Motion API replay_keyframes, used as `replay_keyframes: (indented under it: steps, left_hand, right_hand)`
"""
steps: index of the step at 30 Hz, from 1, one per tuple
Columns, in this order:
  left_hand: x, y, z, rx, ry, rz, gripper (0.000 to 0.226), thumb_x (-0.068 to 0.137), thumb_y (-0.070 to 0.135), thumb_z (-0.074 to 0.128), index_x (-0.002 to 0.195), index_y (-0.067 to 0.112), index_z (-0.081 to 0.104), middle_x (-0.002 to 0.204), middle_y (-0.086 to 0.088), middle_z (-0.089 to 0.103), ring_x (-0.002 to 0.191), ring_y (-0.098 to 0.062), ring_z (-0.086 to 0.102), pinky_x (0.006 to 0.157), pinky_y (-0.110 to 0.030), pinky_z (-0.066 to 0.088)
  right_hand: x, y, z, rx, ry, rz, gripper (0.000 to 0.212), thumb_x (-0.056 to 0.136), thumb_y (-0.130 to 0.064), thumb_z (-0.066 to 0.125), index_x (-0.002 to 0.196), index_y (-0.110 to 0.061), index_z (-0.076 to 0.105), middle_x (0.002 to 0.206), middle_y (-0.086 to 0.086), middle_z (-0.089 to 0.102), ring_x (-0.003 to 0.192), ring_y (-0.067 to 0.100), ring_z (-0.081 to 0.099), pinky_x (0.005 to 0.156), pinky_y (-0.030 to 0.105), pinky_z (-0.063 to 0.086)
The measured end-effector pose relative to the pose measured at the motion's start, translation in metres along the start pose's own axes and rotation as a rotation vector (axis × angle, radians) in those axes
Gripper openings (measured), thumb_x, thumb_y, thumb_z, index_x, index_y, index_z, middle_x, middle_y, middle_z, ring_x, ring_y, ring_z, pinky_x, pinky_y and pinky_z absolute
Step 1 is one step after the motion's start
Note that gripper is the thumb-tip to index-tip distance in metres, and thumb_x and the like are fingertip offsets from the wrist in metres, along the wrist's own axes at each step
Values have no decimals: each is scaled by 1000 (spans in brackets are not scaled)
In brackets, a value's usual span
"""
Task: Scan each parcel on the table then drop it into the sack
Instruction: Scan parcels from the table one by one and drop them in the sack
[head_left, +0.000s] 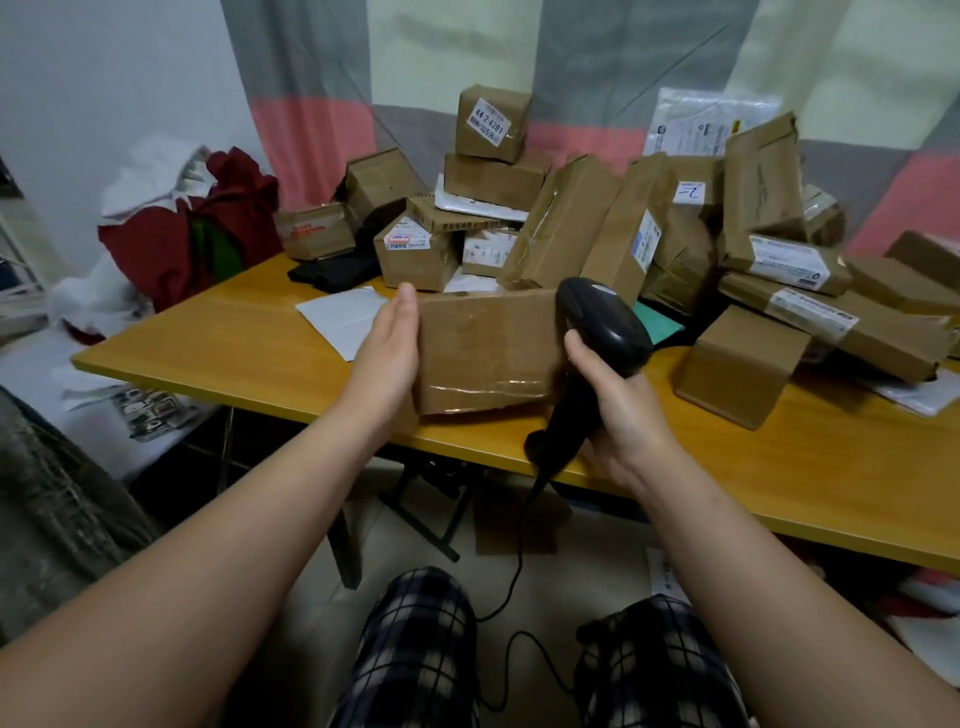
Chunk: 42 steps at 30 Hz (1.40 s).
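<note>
A brown taped cardboard parcel stands near the front edge of the yellow table. My left hand lies flat against its left side, thumb up by the top corner. My right hand grips the handle of a black barcode scanner, whose head is at the parcel's right upper corner. The scanner's cable hangs down between my knees. Behind lies a heap of brown parcels. No sack can be made out for certain.
A small brown box sits right of the scanner. A white mailer lies flat left of the held parcel, with a black item behind it. Red and white bags are piled off the table's left end.
</note>
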<state>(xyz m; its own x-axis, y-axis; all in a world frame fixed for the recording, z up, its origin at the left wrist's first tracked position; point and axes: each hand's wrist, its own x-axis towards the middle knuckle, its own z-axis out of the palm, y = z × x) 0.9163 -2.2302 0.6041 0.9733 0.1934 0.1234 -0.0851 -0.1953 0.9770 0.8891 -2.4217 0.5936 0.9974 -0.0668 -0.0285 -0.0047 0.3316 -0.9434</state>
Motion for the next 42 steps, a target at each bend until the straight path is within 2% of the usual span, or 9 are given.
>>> replay_keyframes:
  steps: [5,10,13,17,19,26,32,38,42]
  left_hand:
    - [3,-6,-12,-68,153,4,37,94,58,44,100,22,49,99,5,56,95,-11,55,86,-34,48]
    - [-6,-6,-15,15,113,137,38,91,14,60,125,20,44,104,10,49,89,-2,54,60,-5,43]
    - [-11,-7,-20,65,20,167,53,93,7,51,141,29,41,126,8,47,97,0,55,66,-10,47]
    - [-13,-10,-23,-80,56,64,17,98,30,48,102,21,63,107,4,59,99,-11,54,80,-26,45]
    - [-16,-15,-22,85,123,88,35,95,43,52,93,8,57,95,-1,56,91,-14,51,75,-27,40]
    - [-19,-21,-27,109,108,118,64,91,27,65,146,16,35,139,1,44,107,-4,52,79,-8,42]
    - [-20,-23,-32,153,-79,129,95,87,11,69,153,31,4,152,2,26,97,6,49,65,3,41]
    - [-11,-20,-43,320,-61,240,48,77,34,77,107,24,40,126,7,40,110,-8,51,89,-27,48]
    - [-5,-11,-42,384,-141,288,65,66,54,77,111,28,36,129,6,47,115,-18,52,98,-40,45]
  right_hand:
    - [-7,1,-1,83,-39,21,46,69,-38,73,112,-21,67,103,-4,74,108,17,63,97,40,48]
    - [-13,2,2,49,-36,31,31,76,-35,71,105,-26,67,98,-5,75,107,19,64,92,38,48]
    - [-13,3,5,51,9,31,28,75,-35,72,101,-30,65,103,-4,73,109,19,63,100,44,46]
    - [-15,10,5,17,1,31,32,77,-35,73,107,-30,64,110,0,71,110,20,62,101,46,47]
    - [-18,15,8,-26,-18,35,36,75,-36,74,109,-32,64,112,-2,70,112,18,61,103,46,46]
    - [-21,17,14,-119,47,-72,33,77,-20,77,104,-33,62,111,-6,68,110,12,58,100,40,47]
    - [-21,14,16,-81,28,-95,33,79,-8,72,106,-24,64,108,-2,71,108,15,63,95,38,51]
    - [-19,-2,20,72,11,-239,28,80,2,68,104,-11,68,110,10,71,106,19,66,90,34,54]
    - [-9,-9,28,-33,-12,-285,26,81,1,69,102,-14,69,108,7,72,103,14,67,86,28,55]
